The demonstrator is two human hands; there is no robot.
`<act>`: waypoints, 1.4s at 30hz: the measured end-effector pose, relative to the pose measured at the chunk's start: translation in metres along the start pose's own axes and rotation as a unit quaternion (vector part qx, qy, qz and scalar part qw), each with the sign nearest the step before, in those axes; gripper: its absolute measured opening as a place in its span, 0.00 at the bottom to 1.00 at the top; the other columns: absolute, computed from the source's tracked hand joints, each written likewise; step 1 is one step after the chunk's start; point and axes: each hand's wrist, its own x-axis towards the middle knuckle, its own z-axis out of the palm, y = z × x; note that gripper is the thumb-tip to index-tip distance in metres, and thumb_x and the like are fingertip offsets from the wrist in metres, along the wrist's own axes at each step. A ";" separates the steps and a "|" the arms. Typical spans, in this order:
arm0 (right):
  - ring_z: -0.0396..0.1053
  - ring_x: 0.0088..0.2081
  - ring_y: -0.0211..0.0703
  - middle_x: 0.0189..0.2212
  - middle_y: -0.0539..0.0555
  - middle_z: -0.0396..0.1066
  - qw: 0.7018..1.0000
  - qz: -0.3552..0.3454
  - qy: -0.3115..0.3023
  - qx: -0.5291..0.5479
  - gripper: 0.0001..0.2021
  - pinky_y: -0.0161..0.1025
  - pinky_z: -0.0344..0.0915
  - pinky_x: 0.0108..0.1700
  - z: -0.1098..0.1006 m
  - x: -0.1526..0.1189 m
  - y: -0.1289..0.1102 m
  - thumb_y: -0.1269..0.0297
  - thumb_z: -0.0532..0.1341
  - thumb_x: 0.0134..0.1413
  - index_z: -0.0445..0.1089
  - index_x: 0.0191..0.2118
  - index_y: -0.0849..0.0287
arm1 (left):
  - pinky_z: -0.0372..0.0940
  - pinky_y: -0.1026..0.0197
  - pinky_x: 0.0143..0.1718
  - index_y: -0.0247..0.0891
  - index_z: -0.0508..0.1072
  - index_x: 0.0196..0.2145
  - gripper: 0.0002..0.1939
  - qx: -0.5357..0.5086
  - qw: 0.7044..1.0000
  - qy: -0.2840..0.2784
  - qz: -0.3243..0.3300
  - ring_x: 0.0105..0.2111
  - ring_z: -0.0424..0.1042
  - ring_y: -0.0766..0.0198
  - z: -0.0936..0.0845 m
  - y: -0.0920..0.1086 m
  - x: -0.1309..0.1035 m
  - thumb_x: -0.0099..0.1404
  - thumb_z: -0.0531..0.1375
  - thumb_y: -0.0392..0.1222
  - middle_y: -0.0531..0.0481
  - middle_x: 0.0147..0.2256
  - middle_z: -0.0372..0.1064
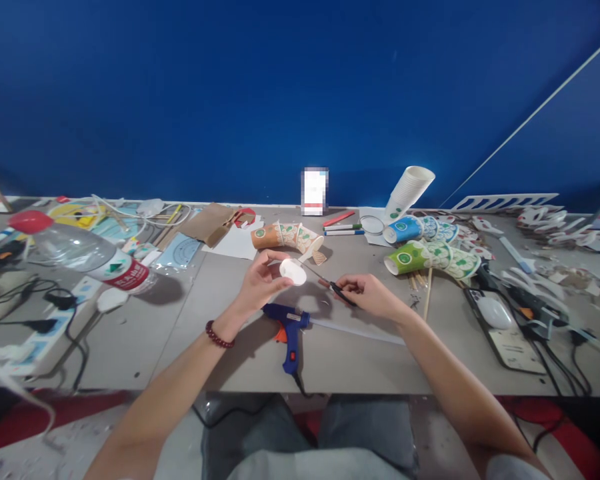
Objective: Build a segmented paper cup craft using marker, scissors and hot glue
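My left hand [263,283] pinches a small white round piece [293,272], perhaps paper, between thumb and fingers. In my right hand [367,293] is a pair of scissors [341,292] with dark handles; the thin blades point left toward the white piece, and whether they touch it I cannot tell. Just behind the left hand lies a curved chain of orange patterned paper cups [287,237]. A blue glue gun [291,330] rests on the table below both hands, its clear glue stick [355,330] reaching right.
Blue [405,229] and green cup chains [423,259] lie right, near a white cup stack [410,190]. Markers [343,232] and a lit phone [315,191] stand behind. At left are a bottle [95,257] and power strip [55,327]; at right, a phone [505,330] under a mouse [493,311].
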 end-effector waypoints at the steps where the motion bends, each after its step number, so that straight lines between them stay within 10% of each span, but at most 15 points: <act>1: 0.61 0.23 0.33 0.22 0.49 0.69 1.000 0.000 -0.001 0.000 0.14 0.31 0.56 0.23 0.000 0.000 0.000 0.55 0.63 0.50 0.76 0.35 0.60 | 0.71 0.62 0.33 0.37 0.70 0.36 0.24 -0.001 1.000 0.000 -0.001 0.33 0.74 0.63 0.000 0.000 0.000 0.46 0.74 0.47 0.48 0.35 0.74; 15: 0.59 0.20 0.32 0.21 0.48 0.67 0.999 0.021 0.023 0.035 0.13 0.31 0.55 0.20 0.000 0.004 0.008 0.54 0.64 0.49 0.75 0.34 0.59 | 0.70 0.60 0.36 0.38 0.71 0.39 0.22 0.040 0.999 0.013 -0.008 0.37 0.74 0.61 -0.003 0.009 0.001 0.49 0.73 0.47 0.48 0.36 0.73; 26: 0.53 0.14 0.28 0.19 0.46 0.66 0.991 0.051 0.078 0.092 0.17 0.29 0.51 0.14 0.002 0.008 0.013 0.50 0.65 0.48 0.73 0.33 0.60 | 0.70 0.59 0.39 0.39 0.69 0.39 0.18 0.323 0.936 0.137 -0.007 0.36 0.72 0.63 -0.051 -0.005 0.026 0.53 0.67 0.47 0.49 0.40 0.67; 33: 0.52 0.15 0.28 0.19 0.46 0.66 0.990 0.057 0.088 0.099 0.14 0.28 0.51 0.14 0.004 0.009 0.013 0.52 0.64 0.49 0.73 0.34 0.59 | 0.70 0.55 0.45 0.40 0.62 0.33 0.22 0.355 0.930 0.090 -0.034 0.37 0.71 0.63 -0.053 -0.006 0.026 0.48 0.69 0.50 0.53 0.35 0.66; 42: 0.54 0.16 0.29 0.21 0.47 0.67 0.991 0.047 0.087 0.092 0.16 0.28 0.52 0.15 0.002 0.009 0.016 0.50 0.64 0.50 0.72 0.35 0.60 | 0.59 0.62 0.32 0.41 0.59 0.29 0.20 0.579 0.806 0.034 -0.121 0.33 0.69 0.61 -0.058 0.002 0.026 0.52 0.66 0.53 0.54 0.32 0.69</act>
